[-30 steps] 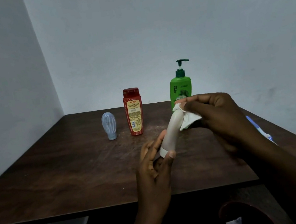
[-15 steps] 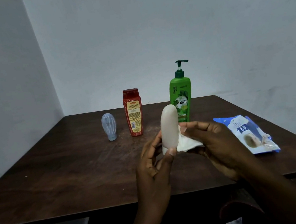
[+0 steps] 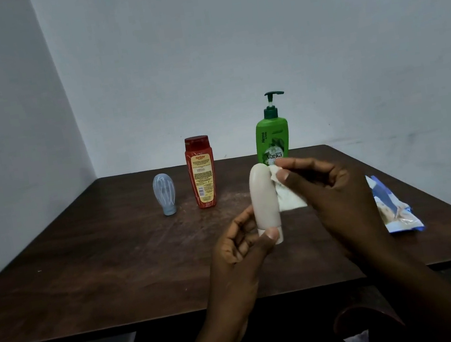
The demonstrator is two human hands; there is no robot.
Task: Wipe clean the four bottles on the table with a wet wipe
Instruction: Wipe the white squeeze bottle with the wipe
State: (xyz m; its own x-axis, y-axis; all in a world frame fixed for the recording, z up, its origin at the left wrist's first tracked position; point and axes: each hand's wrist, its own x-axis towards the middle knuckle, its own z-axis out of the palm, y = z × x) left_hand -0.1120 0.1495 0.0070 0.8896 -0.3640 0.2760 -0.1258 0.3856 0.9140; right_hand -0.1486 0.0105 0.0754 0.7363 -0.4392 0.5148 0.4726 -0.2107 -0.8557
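Just right of the frame's centre, the beige bottle point(image 3: 263, 197) stands upright in the air above the table point(image 3: 114, 260), cap end down. The left hand point(image 3: 240, 256) pinches that cap between thumb and curled fingers. The right hand point(image 3: 330, 193) has thumb and fingers closed on the wet wipe point(image 3: 288, 196), pressing it against the bottle's upper right side near the rounded top.

The bottle looks like smooth, light plastic, likely to turn slick once damp and to give a little if squeezed. The stiffer cap is the sound place to hold it, leaving the whole body free for the wipe. The wipe itself is limp and folds around the curve.

Behind, in the middle of the frame, three bottles stand well apart from one another: a blue-grey bottle point(image 3: 164, 193) resting on its cap, a red bottle point(image 3: 202, 174), and a green pump bottle point(image 3: 272, 140). All are closed, and how full any of them is cannot be told. The blue-grey one seems translucent with pale streaks inside, though the light is dim. At the right edge lies a wipe packet point(image 3: 394, 210), flat on the table.
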